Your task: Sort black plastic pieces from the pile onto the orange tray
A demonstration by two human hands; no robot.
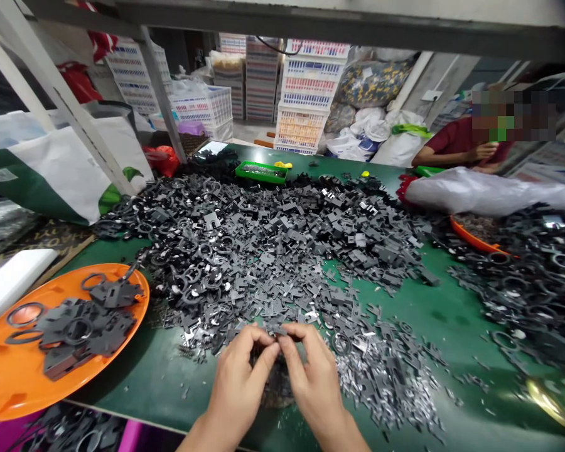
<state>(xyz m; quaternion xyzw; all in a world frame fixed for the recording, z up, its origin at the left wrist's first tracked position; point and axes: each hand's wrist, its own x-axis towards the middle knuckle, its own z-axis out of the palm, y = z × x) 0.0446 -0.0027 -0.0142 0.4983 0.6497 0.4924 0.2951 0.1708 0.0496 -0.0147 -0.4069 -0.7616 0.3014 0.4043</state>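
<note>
At the bottom centre of the frame, the left hand [238,376] and the right hand [315,376] come together, with the fingers [258,336] of both closed around a small dark flat piece [277,331]. The piece is mostly hidden by the fingertips, so its shape cannot be made out. It is held just above a green surface [433,339], directly in front of a sprawling heap of black and grey stamped pieces [273,251], and loose silvery-grey bits [381,383] lie scattered just right of the hands.

At the lower left, an orange tray [9,389] holds larger black flat pieces and rings [87,329]. Beyond it, toward the left edge, lies a white block [14,282]. Along the right side, a second spread of black rings [532,282] runs up to an orange bowl [471,235], partly under a white plastic bag [480,194].

Farther up, a green tray [261,171] sits at the far end of the heap. At the upper right, a co-worker in a red shirt [461,141] sits behind the surface. Stacked white crates [306,94] and bulging sacks [371,81] fill the background.
</note>
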